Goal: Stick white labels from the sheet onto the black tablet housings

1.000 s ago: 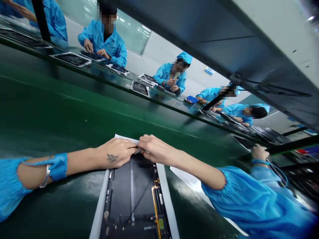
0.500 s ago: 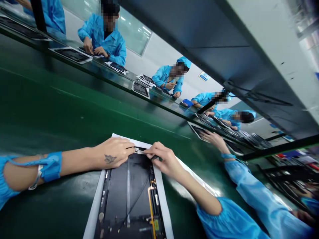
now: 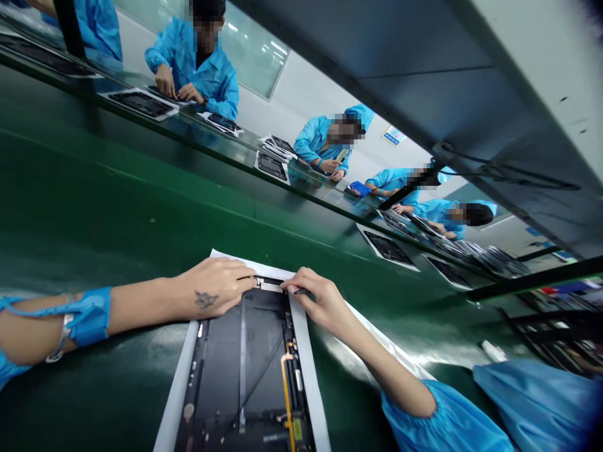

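A dark open device panel [image 3: 249,364] with cables and a yellow flex strip lies on a white sheet [image 3: 308,370] on the green belt. My left hand [image 3: 214,289] rests at the panel's far left corner, fingers pressed together on a thin strip along the top edge. My right hand [image 3: 318,298] sits at the far right corner, fingers pinched on a small dark tool whose tip touches that same edge. A blue wrist strap [image 3: 89,314] wraps my left forearm.
The green conveyor belt [image 3: 117,207] runs across the view. More panels on white sheets [image 3: 389,248] lie further along. Several people in blue coats work at the far side. A grey overhead shelf [image 3: 424,81] hangs above. A neighbour's blue sleeve [image 3: 537,402] is at right.
My right hand has slid right along the panel's top edge, away from my left hand. The neighbour's reaching hand has withdrawn from the belt.
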A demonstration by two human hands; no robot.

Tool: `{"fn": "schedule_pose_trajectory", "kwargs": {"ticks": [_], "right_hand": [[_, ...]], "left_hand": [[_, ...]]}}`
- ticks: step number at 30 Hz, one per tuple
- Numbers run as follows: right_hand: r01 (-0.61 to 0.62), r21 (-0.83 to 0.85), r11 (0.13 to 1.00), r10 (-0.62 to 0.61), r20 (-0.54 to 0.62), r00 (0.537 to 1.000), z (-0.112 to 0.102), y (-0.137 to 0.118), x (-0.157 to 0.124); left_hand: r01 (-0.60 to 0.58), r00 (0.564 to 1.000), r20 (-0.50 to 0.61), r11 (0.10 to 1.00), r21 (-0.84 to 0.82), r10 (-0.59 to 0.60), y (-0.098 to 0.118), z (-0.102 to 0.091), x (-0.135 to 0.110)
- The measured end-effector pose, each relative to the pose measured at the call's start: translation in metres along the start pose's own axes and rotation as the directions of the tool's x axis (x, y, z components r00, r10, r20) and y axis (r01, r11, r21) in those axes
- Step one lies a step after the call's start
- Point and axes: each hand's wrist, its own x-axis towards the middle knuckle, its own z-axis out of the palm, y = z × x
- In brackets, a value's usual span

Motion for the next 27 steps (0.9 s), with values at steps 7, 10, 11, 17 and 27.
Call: {"fn": "schedule_pose_trajectory", "kwargs": {"ticks": [7,10,11,17,27], "right_hand": [[-0.025,-0.019,0.999,0.027,0.072,0.997,0.016,-0.01,0.031],[-0.024,0.03,0.999,0.021,0.084,0.996,0.021,-0.013,0.038],[-0.021,0.055,0.998,0.016,0.086,0.996,0.021,-0.014,0.038],[-0.032,0.135,0.99,0.044,-0.084,0.995,0.015,-0.004,0.023],[0.046,0.046,0.998,-0.043,-0.076,0.996,0.014,0.002,0.006]], "left_hand": [[-0.001,0.999,0.041,1.0,-0.017,0.002,0.0,0.0,0.0],[0.012,0.998,0.056,1.0,-0.024,-0.011,0.0,-0.001,0.0],[0.017,0.998,0.058,1.0,-0.026,-0.015,0.0,-0.001,0.0],[0.002,1.0,0.008,0.998,-0.062,-0.001,-0.003,0.001,-0.001],[0.095,0.994,-0.023,0.94,-0.327,-0.108,-0.017,0.003,-0.005]]}}
